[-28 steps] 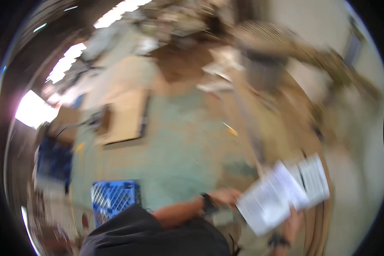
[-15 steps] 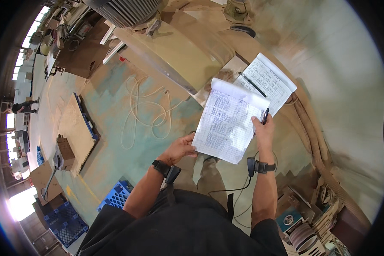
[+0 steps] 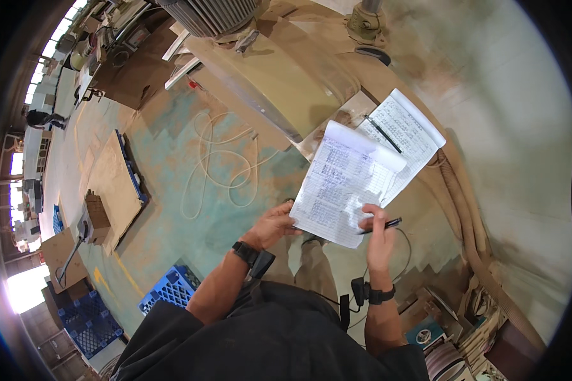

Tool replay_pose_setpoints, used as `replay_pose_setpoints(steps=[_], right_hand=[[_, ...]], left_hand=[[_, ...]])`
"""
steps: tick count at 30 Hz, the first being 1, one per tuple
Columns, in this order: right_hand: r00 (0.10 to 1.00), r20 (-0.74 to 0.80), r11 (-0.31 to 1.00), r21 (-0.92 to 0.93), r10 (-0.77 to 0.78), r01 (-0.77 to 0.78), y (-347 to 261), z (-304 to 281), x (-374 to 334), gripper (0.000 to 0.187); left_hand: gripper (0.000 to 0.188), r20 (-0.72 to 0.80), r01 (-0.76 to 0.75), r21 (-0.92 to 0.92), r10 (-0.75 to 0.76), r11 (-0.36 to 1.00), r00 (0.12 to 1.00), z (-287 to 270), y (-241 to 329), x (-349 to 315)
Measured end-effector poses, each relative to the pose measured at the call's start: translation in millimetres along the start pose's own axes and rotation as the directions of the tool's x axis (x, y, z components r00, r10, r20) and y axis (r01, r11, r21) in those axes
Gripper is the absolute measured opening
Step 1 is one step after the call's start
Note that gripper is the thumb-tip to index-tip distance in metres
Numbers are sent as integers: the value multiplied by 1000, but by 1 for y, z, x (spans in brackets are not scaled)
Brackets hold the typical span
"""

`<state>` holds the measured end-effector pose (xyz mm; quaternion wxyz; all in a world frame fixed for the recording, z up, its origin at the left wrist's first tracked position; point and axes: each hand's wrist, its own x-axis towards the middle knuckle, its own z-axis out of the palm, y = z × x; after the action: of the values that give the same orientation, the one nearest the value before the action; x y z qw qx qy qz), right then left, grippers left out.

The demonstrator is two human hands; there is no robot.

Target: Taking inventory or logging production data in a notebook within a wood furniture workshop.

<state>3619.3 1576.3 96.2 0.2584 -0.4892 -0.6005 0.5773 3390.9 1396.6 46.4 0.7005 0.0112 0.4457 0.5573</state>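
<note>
My left hand [image 3: 274, 223] pinches the lower left corner of a notepad [image 3: 337, 184], whose white pages carry rows of handwriting. Over the pad's lower right part is my right hand [image 3: 379, 236], fingers closed on a dark pen [image 3: 388, 225] that points left across the page. Behind the held pad and partly covered by it, a second written pad [image 3: 410, 136] rests beside the machine. Across that second pad lies another black pen [image 3: 382, 133]. A dark band with a small box sits on each of my wrists.
A machine with a ribbed grey motor [image 3: 210, 16] and yellowish housing [image 3: 286, 76] stands ahead. White cable [image 3: 225, 162] loops over the floor. Blue crates [image 3: 171, 289], a cardboard-topped pallet [image 3: 117, 190], a thick hose [image 3: 467, 216] and wood scraps [image 3: 483, 336] lie around. A distant person [image 3: 44, 119] is far left.
My right hand has let go of the pad's right edge and moved down and left over the page, pen now angled toward the paper. My left hand keeps its hold.
</note>
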Motion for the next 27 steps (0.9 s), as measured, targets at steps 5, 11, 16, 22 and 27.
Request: replay_pose_setpoints(steps=[5,11,16,22,27], right_hand=[[967,222,990,-83,127,-111,-5,38,-26,52],[986,147,978,184,74,-101,6,75,-52,21],[993,88,990,104,82,-91,24,82,-72,12],[998,-33,997,44,-60,62,28,87,-75,15],[953,-223,955,-258,-204,144,28,18,-25,21]], left_hand=[[42,33,15,1,-15,1000,999,0,3,0],[43,92,43,-20,-41,999,995,-6,5,4],[45,136,70,9,-70,998,988,-7,13,8],[46,151,136,77,-146,988,978,-3,22,13],[46,136,168,176,-193,970,972,-9,27,17]])
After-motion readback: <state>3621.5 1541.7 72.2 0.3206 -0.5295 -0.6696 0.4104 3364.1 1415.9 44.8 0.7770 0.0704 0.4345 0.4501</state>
